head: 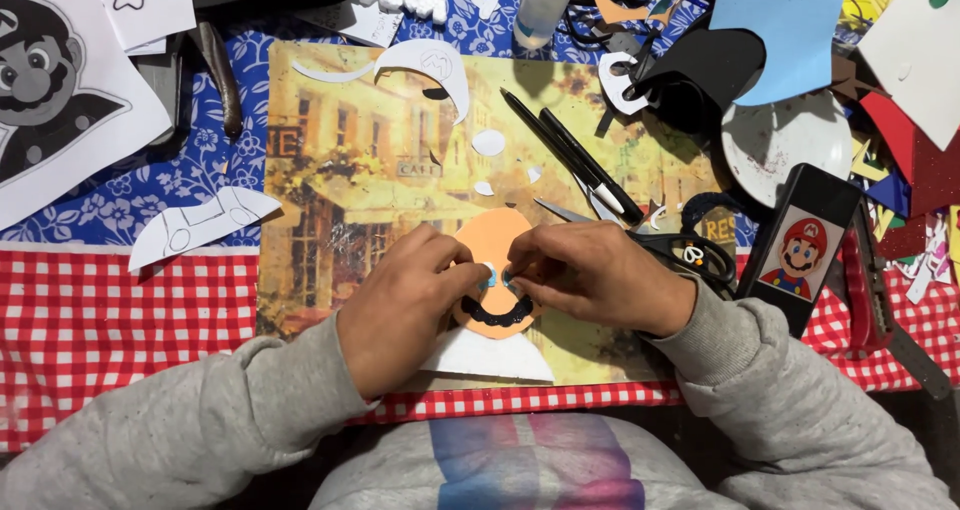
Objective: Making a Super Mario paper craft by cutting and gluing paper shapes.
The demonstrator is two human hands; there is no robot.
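Note:
A peach foam face cutout (497,240) with a black moustache lies on a yellow picture placemat (350,160). My left hand (405,295) and my right hand (600,275) meet over it, fingertips pinched on two small blue eye pieces (497,276) pressed onto the face. A white foam piece (490,358) lies under the face's lower edge. Both hands rest partly on the cutout and hide its sides.
Two black pens (575,155) and black-handled scissors (690,250) lie right of the face. A phone (800,245) showing a cartoon character stands at right. White cutouts (200,222), a printed cartoon sheet (50,80), a glue bottle (545,5), blue foam (790,15) and scraps surround the mat.

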